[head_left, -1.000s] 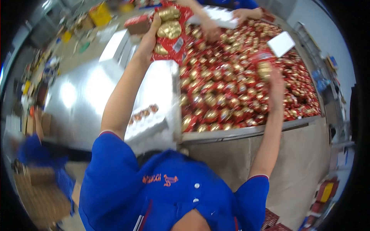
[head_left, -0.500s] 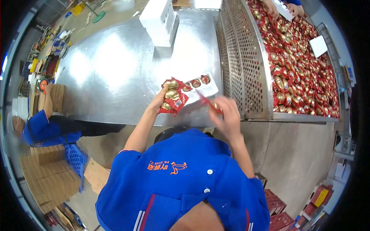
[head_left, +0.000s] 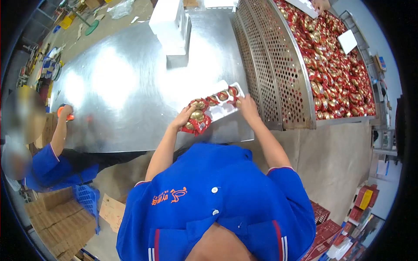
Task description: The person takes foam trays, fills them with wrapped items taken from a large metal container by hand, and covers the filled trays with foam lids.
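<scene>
A white foam tray [head_left: 216, 114] with pockets lies slantwise near the front edge of the metal table. Along its far row sit several round packets [head_left: 223, 95] in gold and red wrappers. My left hand [head_left: 183, 117] is closed around a bunch of larger red-and-gold packets [head_left: 197, 115] at the tray's left end. At the right end my right hand [head_left: 247, 108] has its fingers closed on a red-and-gold packet [head_left: 238, 102] at a near-row pocket. The fingers partly hide that packet.
White foam boxes [head_left: 167, 26] are stacked at the back of the table [head_left: 143, 108]. To the right, a perforated metal wall [head_left: 278, 74] borders a bin full of red-and-gold packets [head_left: 339, 74]. A co-worker's hand [head_left: 65, 112] holds an orange round tool at the left; another person's hand [head_left: 321, 5] is at the bin.
My right hand has moved up and left from beside the table edge, bringing a red-and-gold packet to the tray's right end. The left hand keeps its bunch. The co-worker at left has leaned in over the table.
</scene>
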Motion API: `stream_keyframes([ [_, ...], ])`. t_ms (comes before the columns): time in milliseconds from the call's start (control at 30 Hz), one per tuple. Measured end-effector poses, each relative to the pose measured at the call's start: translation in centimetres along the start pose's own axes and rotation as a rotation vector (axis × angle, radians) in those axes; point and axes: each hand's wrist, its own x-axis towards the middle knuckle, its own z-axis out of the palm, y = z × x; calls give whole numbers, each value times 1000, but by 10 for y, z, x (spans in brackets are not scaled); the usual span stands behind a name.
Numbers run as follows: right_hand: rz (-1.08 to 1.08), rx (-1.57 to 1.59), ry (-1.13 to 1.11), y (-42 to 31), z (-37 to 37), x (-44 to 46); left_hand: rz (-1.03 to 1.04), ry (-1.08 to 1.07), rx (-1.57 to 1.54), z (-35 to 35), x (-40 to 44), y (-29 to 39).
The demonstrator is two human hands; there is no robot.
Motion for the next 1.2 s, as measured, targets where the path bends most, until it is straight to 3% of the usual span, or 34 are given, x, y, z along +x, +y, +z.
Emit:
stream_keyframes([
  [167,75,-138,-77,-21,7,13,-19,-66,65,9,-10,9],
  [200,2,-216,88,-20,29,13,-22,-21,71,11,-11,12],
  [300,-33,-239,144,-2,30,8,5,11,81,8,-4,16],
  [367,-30,-11,-45,7,12,9,102,11,149,5,1,12],
  [467,-119,-3,101,10,32,0,-27,40,102,14,-10,24],
  [533,-104,17,82,15,29,9,-3,28,120,6,-3,15],
  [600,68,121,-456,14,-10,29,10,23,66,12,-8,21],
  [667,91,246,-334,22,-17,32,46,29,-1,6,-9,15],
  [733,234,342,295,36,20,33,123,125,-217,-4,-23,18],
  [767,436,559,135,39,32,31,113,171,-312,-9,-40,29],
  [800,427,561,129,46,39,28,140,250,-424,-26,-45,21],
  [867,347,683,-160,46,39,22,194,326,-535,-58,-58,13],
  [900,350,600,-69,49,53,24,197,339,-539,-71,-60,6],
  [967,363,478,-53,41,51,30,5,430,-501,-96,-58,-17],
  [1000,387,355,-21,36,47,32,10,318,-439,-103,-55,-31],
  [1067,407,359,-29,13,32,34,-88,384,-393,-95,-44,-48],
  [1133,203,326,63,6,32,41,-105,349,-413,-91,-25,-66],
  [1200,146,356,98,9,41,54,-66,295,-508,-85,-30,-64],
])
